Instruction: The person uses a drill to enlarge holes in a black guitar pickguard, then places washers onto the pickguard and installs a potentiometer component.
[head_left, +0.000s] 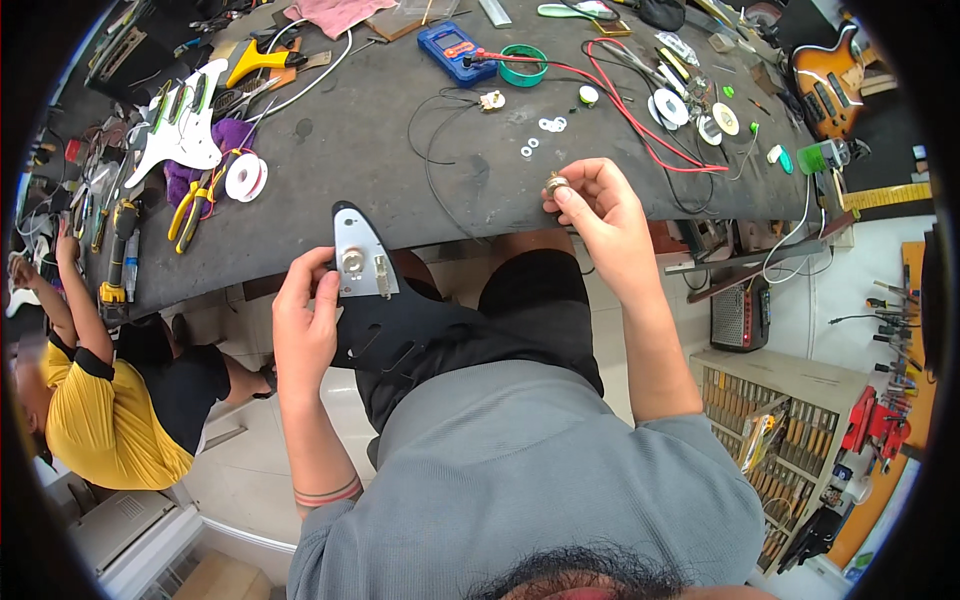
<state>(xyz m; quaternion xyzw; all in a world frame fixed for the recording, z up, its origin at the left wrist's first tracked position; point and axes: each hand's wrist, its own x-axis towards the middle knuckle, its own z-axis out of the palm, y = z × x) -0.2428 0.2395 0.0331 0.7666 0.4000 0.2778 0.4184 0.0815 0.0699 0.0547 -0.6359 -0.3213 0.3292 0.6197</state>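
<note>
My left hand [307,318] grips the edge of a black guitar pickguard [405,330], tilted over my lap at the bench's near edge. Its upper end carries silver shielding [352,228], a round metal potentiometer [353,261] and a slim metal switch or jack [382,274]; I cannot tell which. Above the bench edge, my right hand [603,205] pinches a small round metal potentiometer [556,184] between thumb and fingers. Beyond that hand lie several white washers [531,146]. A part with black leads [491,101] rests farther back on the bench.
On the dark workbench [330,150] lie a blue multimeter [456,52], a green ring [522,66], red test leads [640,120], wire spools [246,177], pliers [195,205] and a white pickguard [180,125]. Someone in a yellow shirt [120,425] works at left. A sunburst guitar [830,85] stands at right.
</note>
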